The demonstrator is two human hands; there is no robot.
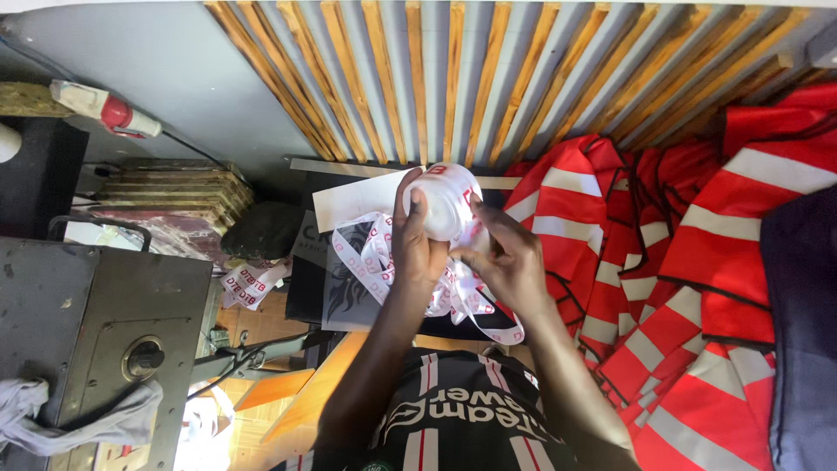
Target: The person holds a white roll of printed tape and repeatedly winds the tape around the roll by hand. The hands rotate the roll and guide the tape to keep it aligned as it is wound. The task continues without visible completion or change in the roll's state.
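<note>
Looking down past a dark shirt [453, 419] with red and white stripes, closest of all. Reaching up from it with two bare arms.

Wrapping the left hand [411, 246] around a white roll of ribbon [446, 205], with the fingers [403, 196] curled over the far side and the thumb pressing on the near side. Holding the roll up in the air, over a dark tabletop [301, 301], just in front of the wooden slats [436, 78].

Pinching the loose ribbon [377, 262] with the right hand [513, 263], fingers [466, 260] pressed together on the strip right beside the roll. Letting the rest of the white ribbon with red print hang down in loops under both hands, touching the wrists.

Passing, under the hands, over a white paper [353, 201] and a dark sheet with a lion picture [349, 283]. Finding a small scrap of the same ribbon [253, 283] lying off to the left, well apart from the roll.

Seeing a big pile of red vests [697, 244] with pale stripes on the right, near the right arm, and a dark blue cloth [802, 331] at the edge. Seeing a grey metal box [87, 305] with a round knob on the left, a grey rag [52, 419] hanging on it, and a red and white tube [105, 109] farther up.
</note>
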